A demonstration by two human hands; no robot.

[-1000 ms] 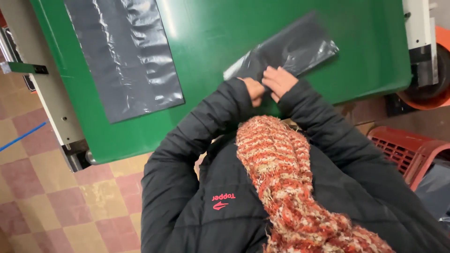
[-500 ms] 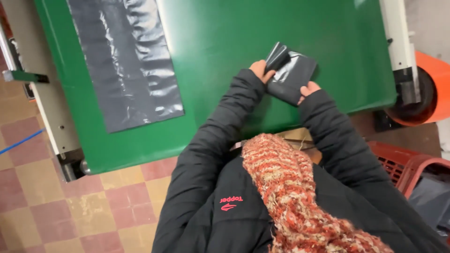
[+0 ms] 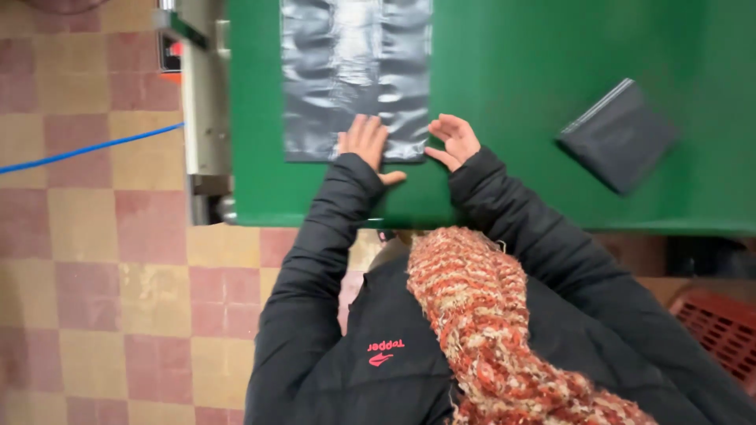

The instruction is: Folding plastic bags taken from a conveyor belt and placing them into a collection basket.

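While left hand flattens glossy grey plastic bag, right hand open, empty

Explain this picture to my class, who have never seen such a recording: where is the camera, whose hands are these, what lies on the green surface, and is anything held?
The one view comes from a camera worn on a person's head, looking down over a knitted scarf and black jacket.

Both hands belong to that person. The left hand lies flat on the near edge of a flat grey plastic bag spread on the green table. The right hand is open at that bag's near right corner; whether it touches is unclear. Neither hand grips anything.

A folded grey bag lies apart to the right. A red crate stands by the checked floor.
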